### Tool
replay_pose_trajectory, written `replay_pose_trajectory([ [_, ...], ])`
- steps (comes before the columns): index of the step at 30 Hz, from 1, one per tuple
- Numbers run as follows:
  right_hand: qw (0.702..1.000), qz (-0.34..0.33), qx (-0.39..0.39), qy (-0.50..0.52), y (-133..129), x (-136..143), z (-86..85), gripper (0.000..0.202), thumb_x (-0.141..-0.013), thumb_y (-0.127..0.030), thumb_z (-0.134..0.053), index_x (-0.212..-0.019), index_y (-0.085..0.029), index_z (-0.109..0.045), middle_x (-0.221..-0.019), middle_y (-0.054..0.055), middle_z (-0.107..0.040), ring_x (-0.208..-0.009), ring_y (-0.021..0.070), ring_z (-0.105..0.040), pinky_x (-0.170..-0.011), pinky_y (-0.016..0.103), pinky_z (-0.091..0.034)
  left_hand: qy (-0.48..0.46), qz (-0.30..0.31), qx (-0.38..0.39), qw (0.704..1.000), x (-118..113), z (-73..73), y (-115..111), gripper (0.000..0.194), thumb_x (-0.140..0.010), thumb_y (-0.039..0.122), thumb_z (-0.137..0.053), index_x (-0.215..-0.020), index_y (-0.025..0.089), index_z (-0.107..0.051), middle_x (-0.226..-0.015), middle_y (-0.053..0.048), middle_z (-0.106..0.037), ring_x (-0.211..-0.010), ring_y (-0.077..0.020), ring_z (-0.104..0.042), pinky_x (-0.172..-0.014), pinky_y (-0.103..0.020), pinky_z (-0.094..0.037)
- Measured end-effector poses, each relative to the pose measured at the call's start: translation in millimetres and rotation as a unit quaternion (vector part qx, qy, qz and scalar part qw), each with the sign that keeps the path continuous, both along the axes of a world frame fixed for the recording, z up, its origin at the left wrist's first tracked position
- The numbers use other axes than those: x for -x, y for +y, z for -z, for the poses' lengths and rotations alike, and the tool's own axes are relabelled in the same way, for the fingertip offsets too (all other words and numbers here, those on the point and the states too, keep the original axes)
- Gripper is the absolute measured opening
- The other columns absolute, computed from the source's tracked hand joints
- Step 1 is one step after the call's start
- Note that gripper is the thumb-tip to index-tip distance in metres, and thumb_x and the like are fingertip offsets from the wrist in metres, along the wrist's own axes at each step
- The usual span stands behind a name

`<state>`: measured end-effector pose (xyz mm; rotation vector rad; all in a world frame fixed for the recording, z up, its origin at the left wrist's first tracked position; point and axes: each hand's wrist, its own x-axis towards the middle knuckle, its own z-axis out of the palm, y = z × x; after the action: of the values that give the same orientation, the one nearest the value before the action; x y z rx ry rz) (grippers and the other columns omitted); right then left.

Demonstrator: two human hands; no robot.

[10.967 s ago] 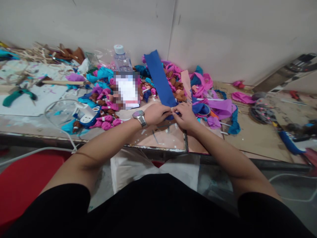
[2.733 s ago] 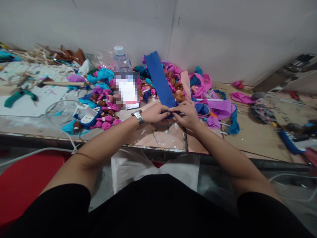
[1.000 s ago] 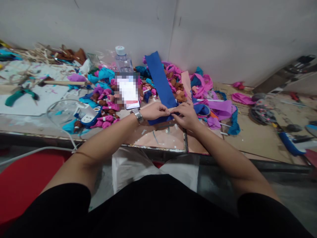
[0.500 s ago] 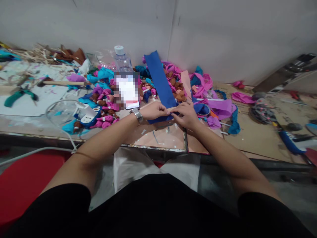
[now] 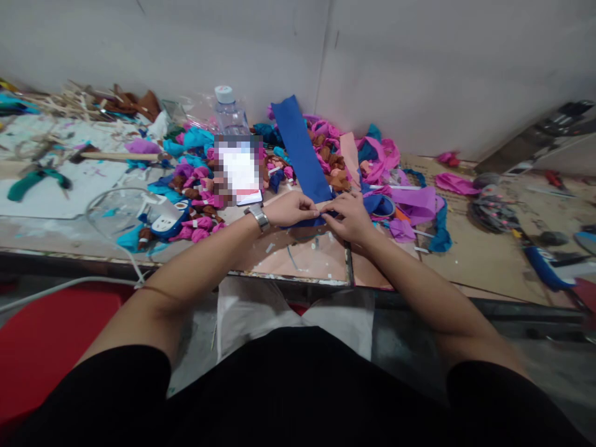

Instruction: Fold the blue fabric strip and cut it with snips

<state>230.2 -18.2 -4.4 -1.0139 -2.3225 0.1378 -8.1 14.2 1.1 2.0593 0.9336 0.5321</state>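
A long blue strip (image 5: 300, 146), cloth or crepe paper, runs from the wall side of the table down to my hands. My left hand (image 5: 295, 209), with a metal watch on its wrist, pinches the strip's near end between thumb and fingers. Close against it, my right hand (image 5: 347, 215) pinches the same end, fingers bent and thumb forward. A small peach-coloured piece (image 5: 321, 205) shows between the fingertips. The fingers cover most of the gripped edge. Behind my right hand a peach strip (image 5: 348, 155) lies on the heap.
Knotted pink, brown and teal bundles (image 5: 200, 186) spread left around a phone (image 5: 246, 180) and a clear bottle (image 5: 231, 118). A power strip (image 5: 170, 222) with a white cable is nearby. Farther left lie a hammer (image 5: 121, 156) and green pliers (image 5: 28, 184). Purple strips (image 5: 416, 205) lie right.
Less of the blue strip's near end shows below my fingers; the edge appears folded or rolled up. Both hands stay in nearly the same place.
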Motion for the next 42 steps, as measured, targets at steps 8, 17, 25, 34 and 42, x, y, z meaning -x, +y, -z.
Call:
replay_pose_trajectory([
  [8,1.0,0.013,0.008,0.011,1,-2,1.4,0.017,-0.093,-0.029,-0.068,-0.105,-0.024,-0.079,-0.099,0.007,-0.081,-0.1,0.0286,-0.064,-0.101,0.05,-0.034,-0.002,-0.007,-0.007,1.0,3,2.9,5,0.039,-0.092,0.05,-0.064,-0.084,0.014,-0.079,-0.07,-0.003,-0.067,-0.062,-0.0111,-0.048,-0.062,-0.026,-0.037],
  [17,1.0,-0.004,0.0,0.019,0,-1,-0.5,0.019,-0.094,-0.033,-0.069,-0.107,-0.024,-0.08,-0.101,0.007,-0.082,-0.097,0.0271,-0.066,-0.1,0.049,-0.032,-0.016,-0.033,0.031,0.999,2,3.2,4,0.037,-0.088,0.049,-0.068,-0.082,0.015,-0.079,-0.062,-0.002,-0.063,-0.061,-0.0125,-0.052,-0.061,-0.026,-0.039],
  [25,1.0,-0.002,0.004,0.011,-1,0,-0.9,0.015,-0.094,-0.031,-0.068,-0.102,-0.027,-0.081,-0.101,0.005,-0.083,-0.099,0.0274,-0.065,-0.101,0.05,-0.032,0.002,-0.001,-0.009,1.0,-1,-1.0,0,0.038,-0.093,0.048,-0.063,-0.083,0.014,-0.077,-0.072,-0.003,-0.067,-0.063,-0.0109,-0.05,-0.063,-0.026,-0.036],
  [34,1.0,0.004,0.01,-0.005,-1,0,0.8,0.015,-0.096,-0.03,-0.065,-0.1,-0.027,-0.078,-0.098,0.006,-0.081,-0.1,0.0283,-0.064,-0.101,0.051,-0.032,0.016,-0.003,-0.059,0.998,-4,-9.1,-15,0.037,-0.098,0.045,-0.058,-0.087,0.015,-0.076,-0.074,-0.003,-0.069,-0.064,-0.012,-0.052,-0.064,-0.027,-0.034],
  [42,1.0,-0.006,0.019,-0.01,2,-1,2.2,0.013,-0.094,-0.028,-0.066,-0.099,-0.025,-0.078,-0.101,0.006,-0.082,-0.101,0.0275,-0.065,-0.102,0.051,-0.031,0.067,-0.003,-0.156,0.985,-5,-14.2,-20,0.028,-0.099,0.036,-0.059,-0.095,0.017,-0.079,-0.083,-0.005,-0.075,-0.072,-0.0153,-0.06,-0.069,-0.029,-0.035],
])
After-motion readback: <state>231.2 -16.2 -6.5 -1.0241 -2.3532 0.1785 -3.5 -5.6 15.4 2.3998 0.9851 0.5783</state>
